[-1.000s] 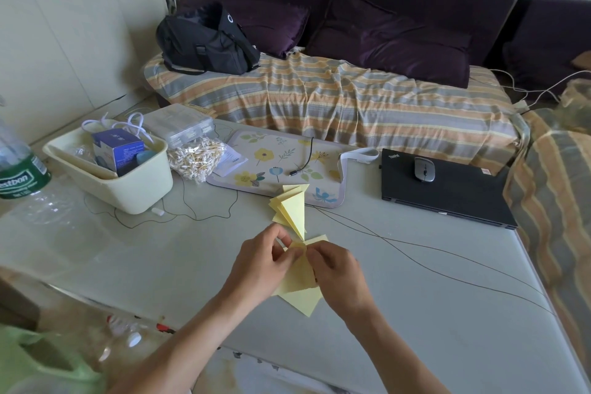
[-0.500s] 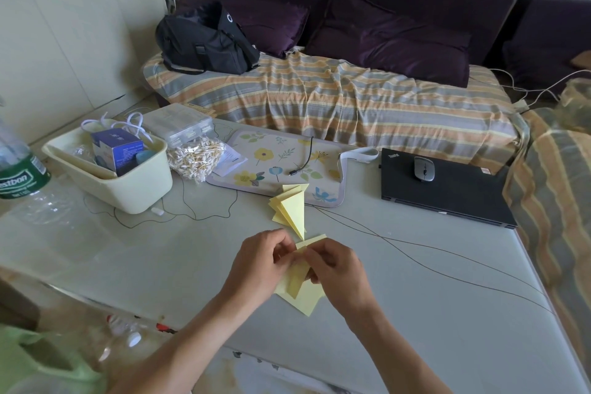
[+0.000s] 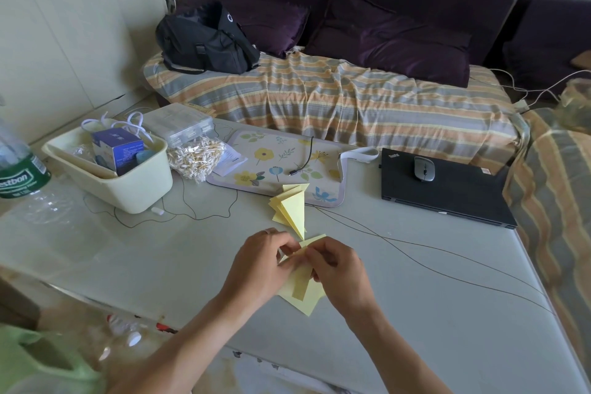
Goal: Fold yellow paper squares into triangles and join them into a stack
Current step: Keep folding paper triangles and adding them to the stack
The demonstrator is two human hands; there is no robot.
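From my remote seat, the head camera looks down on a pale table (image 3: 415, 329) in a sitting room; my left hand (image 3: 260, 265) and right hand (image 3: 339, 272) meet at its near middle, both pinching the same yellow paper piece (image 3: 302, 289), fingers curled round its upper fold. The paper is partly creased, a darker folded strip running down its centre, and its lower corner lies on the table between my wrists; beneath it a flat yellow sheet (image 3: 316, 238) shows one corner just beyond my right fingertips. Just past the hands lies the stack of joined yellow triangles (image 3: 292, 206), its point aimed toward me and its far edge overlapping the floral mat (image 3: 278, 157). To the left sits a cream plastic tub (image 3: 134, 182) holding a blue box (image 3: 116, 150); beside it a bag of cotton swabs (image 3: 196, 158) and a clear plastic case (image 3: 179, 123). A green-labelled bottle (image 3: 17, 169) stands at the far left edge. On the right a closed black laptop (image 3: 447, 192) carries a grey mouse (image 3: 424, 168); thin dark cables (image 3: 447, 275) trail across the tabletop. Behind, a striped cover drapes a purple sofa (image 3: 383, 3), where a black bag (image 3: 204, 41) rests.
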